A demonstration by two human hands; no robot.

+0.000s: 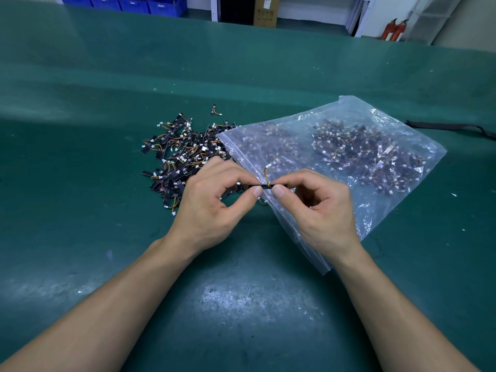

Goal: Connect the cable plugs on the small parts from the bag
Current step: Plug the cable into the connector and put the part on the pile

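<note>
Between both hands I hold one small black strip part (265,187) level above the table. My left hand (214,202) pinches its left end between thumb and forefinger. My right hand (316,205) pinches its right end the same way. A short orange and yellow cable rises from the strip's middle to a loose white plug (268,166). A pile of the same black parts (182,154) with cables and white plugs lies on the table just beyond my left hand. A clear plastic bag (349,157) holding many more parts lies under and beyond my right hand.
The green table mat (241,304) spreads all around. One stray part (214,109) lies apart behind the pile. A black strap (451,127) lies at the right edge. Blue bins (134,4), a cardboard box (265,10) and red fire extinguishers (394,29) stand beyond the table's far edge.
</note>
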